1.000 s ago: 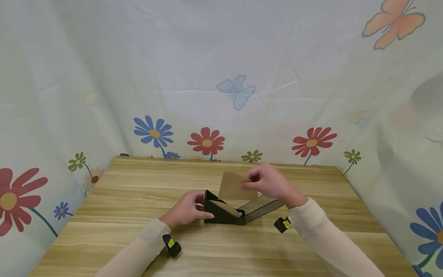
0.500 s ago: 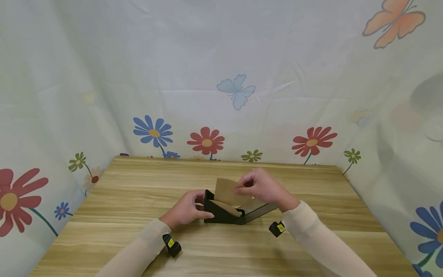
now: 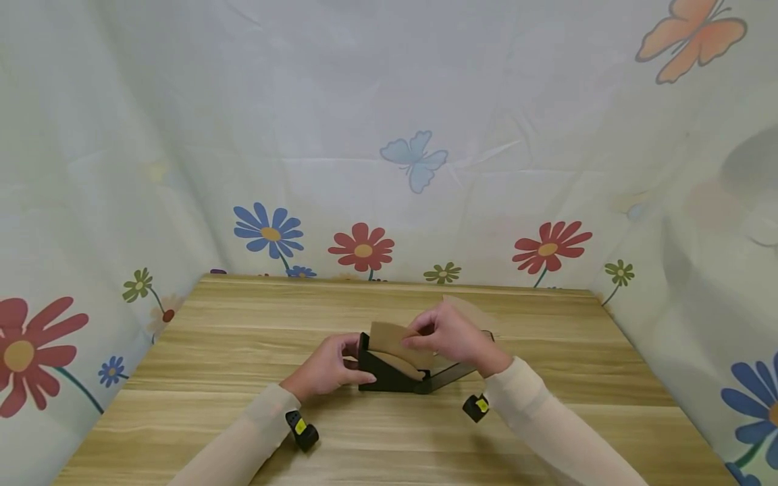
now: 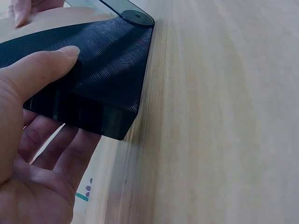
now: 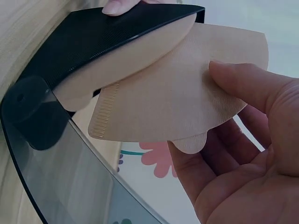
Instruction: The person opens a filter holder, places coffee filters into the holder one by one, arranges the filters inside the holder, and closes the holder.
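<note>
A black ribbed filter holder (image 3: 389,376) sits on the table with its clear, dark-edged lid (image 5: 74,163) swung out to the right. Inside lie tan paper coffee filters (image 5: 135,56). My left hand (image 3: 331,364) grips the holder's left end, thumb on the ribbed side (image 4: 88,60) and fingers round the back. My right hand (image 3: 452,334) pinches one tan coffee filter (image 5: 173,88) between thumb and fingers. Its crimped edge shows at the left in the right wrist view. That filter stands against the holder's opening, partly behind the holder's stack.
Behind my right hand a tan paper shape (image 3: 471,310) shows, partly hidden; I cannot tell exactly what it is. The wooden table (image 3: 243,324) reaches back to a flowered curtain (image 3: 304,169). Black cameras are strapped at both wrists.
My right hand has moved left and down with the coffee filter, bringing it closer to the holder. My left hand and the holder have stayed in place.
</note>
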A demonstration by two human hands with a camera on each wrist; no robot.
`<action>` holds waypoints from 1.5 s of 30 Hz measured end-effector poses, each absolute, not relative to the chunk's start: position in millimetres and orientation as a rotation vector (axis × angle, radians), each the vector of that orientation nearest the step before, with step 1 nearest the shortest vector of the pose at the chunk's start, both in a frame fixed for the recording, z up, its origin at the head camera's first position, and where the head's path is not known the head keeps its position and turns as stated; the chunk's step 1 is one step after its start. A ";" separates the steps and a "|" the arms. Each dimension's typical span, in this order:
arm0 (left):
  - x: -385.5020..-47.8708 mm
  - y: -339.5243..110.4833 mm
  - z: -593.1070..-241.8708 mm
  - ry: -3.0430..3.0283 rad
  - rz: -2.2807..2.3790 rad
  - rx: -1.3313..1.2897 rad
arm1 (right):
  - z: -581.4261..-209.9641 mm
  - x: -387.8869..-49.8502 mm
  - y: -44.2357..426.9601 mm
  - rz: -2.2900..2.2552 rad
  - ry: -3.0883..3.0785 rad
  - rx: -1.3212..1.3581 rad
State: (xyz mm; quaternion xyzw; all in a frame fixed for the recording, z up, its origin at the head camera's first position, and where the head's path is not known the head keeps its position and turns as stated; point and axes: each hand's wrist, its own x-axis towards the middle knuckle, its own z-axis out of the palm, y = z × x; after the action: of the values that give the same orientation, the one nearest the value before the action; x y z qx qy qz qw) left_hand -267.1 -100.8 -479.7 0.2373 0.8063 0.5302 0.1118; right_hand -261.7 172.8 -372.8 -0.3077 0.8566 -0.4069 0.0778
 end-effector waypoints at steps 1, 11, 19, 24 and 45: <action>-266.9 -100.7 -479.5 2.368 1.555 0.696 | -374.2 -261.7 172.2 -1.222 2.557 -0.914; -264.7 -100.0 -477.3 2.374 1.543 0.682 | -381.0 -263.2 167.4 -1.202 2.544 -0.897; -263.2 -100.6 -476.4 2.391 1.530 0.682 | -388.8 -265.9 163.6 -1.199 2.553 -0.939; -263.3 -101.0 -477.5 2.397 1.530 0.683 | -389.8 -265.0 160.2 -1.178 2.551 -0.909; -262.5 -101.2 -477.0 2.421 1.504 0.686 | -394.4 -265.7 152.8 -1.088 2.608 -0.847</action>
State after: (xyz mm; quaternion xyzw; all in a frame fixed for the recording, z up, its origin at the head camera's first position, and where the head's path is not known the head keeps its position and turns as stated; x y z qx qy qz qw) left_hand -262.5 -101.2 -477.0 0.2327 0.8214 0.5101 0.1048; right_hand -265.7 152.8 -394.4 -0.2858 0.8799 -0.3673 0.0958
